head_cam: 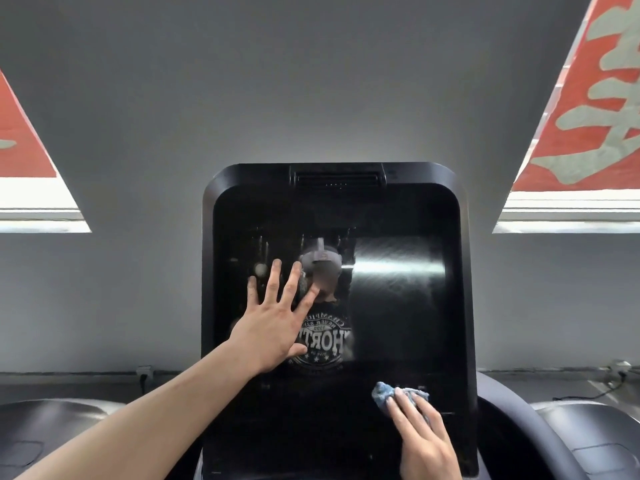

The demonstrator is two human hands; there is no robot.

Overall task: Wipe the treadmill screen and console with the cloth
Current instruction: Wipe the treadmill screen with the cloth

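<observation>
**A:** What is shown at the centre of the view?

**B:** A tall black treadmill screen [398, 306] is seen upright, set in a dark console [465, 271] with rounded upper corners. A slotted vent [336, 180] is set into the console just above the screen. The glass is dark and glossy; a printed T-shirt and a head-worn device are reflected in it, and a bright streak of light is caught on the screen's right half.

**B:** The left hand [273, 327] is laid flat on the left half of the screen, fingers [274, 278] straight and spread, nothing held. Its bare forearm [138, 420] is stretched in from below and to the left of the screen.

**A:** And the cloth?

**B:** A small blue cloth [384, 394] is bunched against the lower right part of the screen. It is pressed there by the right hand [420, 434], whose fingers are curled over it, so the cloth is grasped; part of it is covered by the fingers.

**A:** What is seen around the screen?

**B:** A plain grey wall [311, 81] is seen behind and above the screen. Red banners with pale lettering are hung to the left [20, 147] and right [581, 112] of it, each above a white ledge. Curved grey housings of neighbouring machines are seen low to the left [55, 414] and right [581, 420] of the screen. A wall socket [143, 370] is fixed low on the wall, left of the screen.
</observation>
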